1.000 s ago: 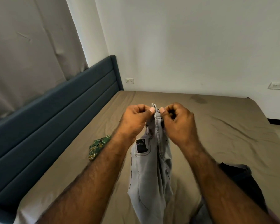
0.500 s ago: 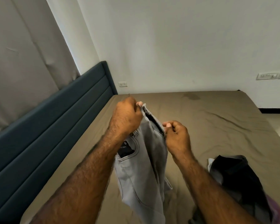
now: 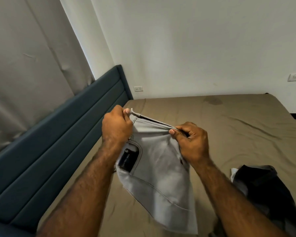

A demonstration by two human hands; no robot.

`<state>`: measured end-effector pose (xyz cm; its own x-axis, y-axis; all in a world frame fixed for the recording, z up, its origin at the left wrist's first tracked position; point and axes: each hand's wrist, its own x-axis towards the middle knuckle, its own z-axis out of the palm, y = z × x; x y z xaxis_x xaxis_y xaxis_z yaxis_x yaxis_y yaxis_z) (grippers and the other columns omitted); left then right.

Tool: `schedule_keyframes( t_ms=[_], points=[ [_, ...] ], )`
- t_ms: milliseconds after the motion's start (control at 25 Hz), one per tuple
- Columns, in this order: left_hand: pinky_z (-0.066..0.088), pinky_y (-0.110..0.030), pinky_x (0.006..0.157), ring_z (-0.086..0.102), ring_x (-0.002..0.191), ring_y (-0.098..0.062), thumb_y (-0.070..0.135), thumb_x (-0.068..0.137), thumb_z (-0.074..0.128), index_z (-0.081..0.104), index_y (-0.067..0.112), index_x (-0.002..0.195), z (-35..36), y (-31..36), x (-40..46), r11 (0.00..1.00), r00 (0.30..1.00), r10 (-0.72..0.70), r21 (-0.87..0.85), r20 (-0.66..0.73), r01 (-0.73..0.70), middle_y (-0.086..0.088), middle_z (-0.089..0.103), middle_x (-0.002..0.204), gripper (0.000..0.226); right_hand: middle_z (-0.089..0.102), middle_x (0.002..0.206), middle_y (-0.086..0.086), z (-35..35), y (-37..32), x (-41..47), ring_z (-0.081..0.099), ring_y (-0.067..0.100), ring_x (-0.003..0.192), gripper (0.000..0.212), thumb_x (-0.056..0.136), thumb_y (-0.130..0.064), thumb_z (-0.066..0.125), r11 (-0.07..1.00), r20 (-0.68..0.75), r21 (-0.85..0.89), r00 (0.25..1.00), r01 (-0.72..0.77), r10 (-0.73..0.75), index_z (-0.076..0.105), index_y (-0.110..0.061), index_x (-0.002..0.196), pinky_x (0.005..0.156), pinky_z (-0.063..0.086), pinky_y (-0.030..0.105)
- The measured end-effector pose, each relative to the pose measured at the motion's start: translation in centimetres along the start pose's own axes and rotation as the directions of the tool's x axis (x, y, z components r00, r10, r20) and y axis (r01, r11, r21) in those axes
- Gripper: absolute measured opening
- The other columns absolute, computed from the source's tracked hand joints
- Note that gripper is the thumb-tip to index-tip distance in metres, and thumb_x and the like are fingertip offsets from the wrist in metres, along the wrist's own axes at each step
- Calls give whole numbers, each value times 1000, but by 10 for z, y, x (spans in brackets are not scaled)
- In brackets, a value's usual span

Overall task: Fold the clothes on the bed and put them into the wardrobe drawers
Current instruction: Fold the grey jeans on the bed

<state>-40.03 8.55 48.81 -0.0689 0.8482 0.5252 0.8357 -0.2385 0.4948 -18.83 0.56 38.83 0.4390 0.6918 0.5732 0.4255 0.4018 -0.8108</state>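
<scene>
Light grey jeans [image 3: 159, 170] hang above the bed [image 3: 229, 127], held up by their waistband. My left hand [image 3: 116, 127] pinches the waistband's left end, and my right hand [image 3: 191, 142] pinches it further right, so the band is stretched between them. A black label shows in the pocket area below my left wrist. The legs of the jeans drop toward the lower edge of the view. A dark pile of clothes [image 3: 272, 194] lies on the bed at the lower right.
A padded blue headboard [image 3: 58, 142] runs along the bed's left side, with a grey curtain [image 3: 24, 65] behind it. White walls with sockets [image 3: 138, 88] stand beyond the bed. The brown sheet is wrinkled at the right.
My hands have moved apart along the waistband, spreading the jeans wide. The view has swung right, so the green checked garment is out of sight.
</scene>
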Motion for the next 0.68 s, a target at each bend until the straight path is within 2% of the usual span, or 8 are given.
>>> schedule_keyframes(
  t_ms=[160,240,280,320,400,520,640,680],
  points=[
    [44,-38,68,56,83,-26,35,107,50,60,13,108,19,-1,-24,965,980,-126,247,155,85,-1,55,85,24,65,81,-7,8,2,-7,65,7,76,5,92,-12,78,995,84,-58,994,78,-73,82,-14,94,70,48,16],
    [48,-40,85,54,100,-22,32,102,60,60,22,114,24,-11,-31,971,982,-58,240,178,13,4,58,104,16,67,86,-8,21,7,-6,66,6,82,10,92,-10,76,997,109,-54,993,51,-44,81,-15,99,74,50,17],
    [49,-41,91,54,104,-17,32,99,64,63,24,110,30,-15,-36,990,983,27,134,183,-52,8,59,108,14,68,88,-8,22,9,-6,66,6,83,10,92,-9,76,997,113,-69,993,33,-25,81,-16,99,75,51,18],
    [53,-41,91,57,101,-12,31,97,67,67,25,103,34,-17,-41,994,971,106,-53,212,-97,12,62,104,8,69,89,-9,25,9,-6,66,6,84,11,92,-8,76,996,120,-87,993,12,-1,80,-16,99,75,52,19],
    [59,-36,80,63,90,-5,27,95,73,73,25,92,47,-21,-49,908,926,224,-409,304,-86,13,67,92,4,69,92,-10,32,5,-9,66,6,86,14,92,-7,76,992,141,-121,988,-39,56,77,-19,98,75,54,20],
    [58,-26,78,68,89,-4,16,95,75,75,22,97,63,-25,-51,801,903,241,-598,355,21,11,71,92,6,67,94,-10,36,3,-8,65,4,86,20,90,-7,77,984,188,-159,977,-76,105,76,-25,98,73,52,14],
    [58,-27,88,69,101,-10,17,94,74,76,23,103,81,-40,-50,743,909,299,-668,291,-30,11,72,102,10,63,89,-9,33,1,-3,65,6,81,18,85,-10,83,965,212,-249,968,-79,134,81,-22,99,70,48,13],
    [58,-27,88,70,100,-10,20,96,73,77,22,102,85,-46,-49,715,891,313,-699,329,7,10,73,101,7,62,88,-10,35,1,-1,64,5,79,18,85,-12,84,953,217,-297,967,-68,136,83,-22,100,68,48,13]
  ],
)
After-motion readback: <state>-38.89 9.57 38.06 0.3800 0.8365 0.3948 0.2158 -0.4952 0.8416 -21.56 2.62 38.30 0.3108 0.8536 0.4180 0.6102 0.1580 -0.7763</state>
